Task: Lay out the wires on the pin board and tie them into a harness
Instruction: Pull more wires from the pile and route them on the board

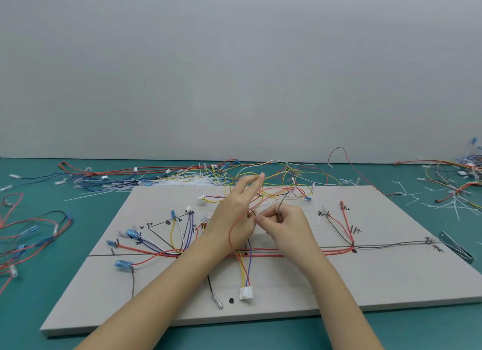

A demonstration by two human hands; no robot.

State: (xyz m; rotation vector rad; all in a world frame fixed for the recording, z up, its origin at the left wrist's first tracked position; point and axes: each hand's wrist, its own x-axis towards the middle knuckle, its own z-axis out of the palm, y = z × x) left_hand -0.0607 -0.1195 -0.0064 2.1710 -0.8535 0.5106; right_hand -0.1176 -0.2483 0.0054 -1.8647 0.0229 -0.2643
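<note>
Here, wires [263, 193] between both hands.

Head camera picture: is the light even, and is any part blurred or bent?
Head view: soft, even light, with only faint shadows under the hands and no glare on the board; the left hand and the right hand are fairly sharp; the loose wires at the far right look blurred; the table's back edge bows slightly, a wide-angle effect.

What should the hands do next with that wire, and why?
Probably lower the grey wire onto the board along a drawn line. The right hand pinches it while its top end sticks up in the air, and the left hand has a red wire looped over it, above the red wires already laid.
</note>
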